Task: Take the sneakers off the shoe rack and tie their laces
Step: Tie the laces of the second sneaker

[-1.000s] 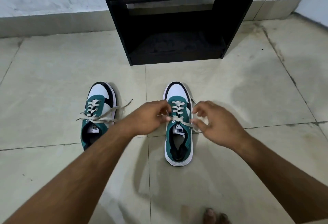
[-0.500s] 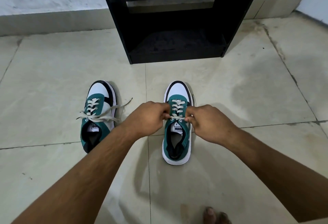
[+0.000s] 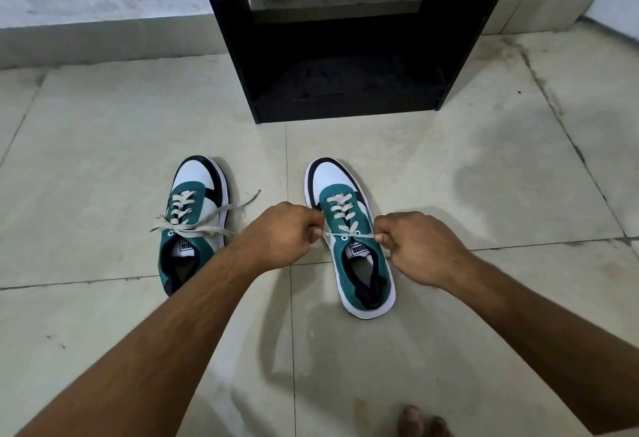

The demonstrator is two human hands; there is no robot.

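- We see both green-and-white sneakers off the black shoe rack (image 3: 345, 39) and standing on the tiled floor (image 3: 484, 167) in front of it, toes toward the rack.
- The right sneaker (image 3: 349, 232) sits in front of the rack's open bottom shelf; the left sneaker (image 3: 193, 222) stands beside it, further toward the rack's left side.
- Our left hand (image 3: 280, 236) is closed into a fist on one end of the right sneaker's lace (image 3: 345, 234); our right hand (image 3: 418, 246) is closed on the other end. The lace runs taut between them, across the top eyelets.
- We judge the step in hand to be cinching the first crossing on the right sneaker; no bow loops are visible yet.
- The left sneaker's lace (image 3: 204, 222) lies crossed, with loose ends trailing onto the floor; whether it is knotted we cannot tell.
- The next move, in our judgement, calls for holding tension while forming a loop, so that the crossing does not slacken.
- A bare foot (image 3: 418, 422) shows at the frame's near edge, well apart from the rack.
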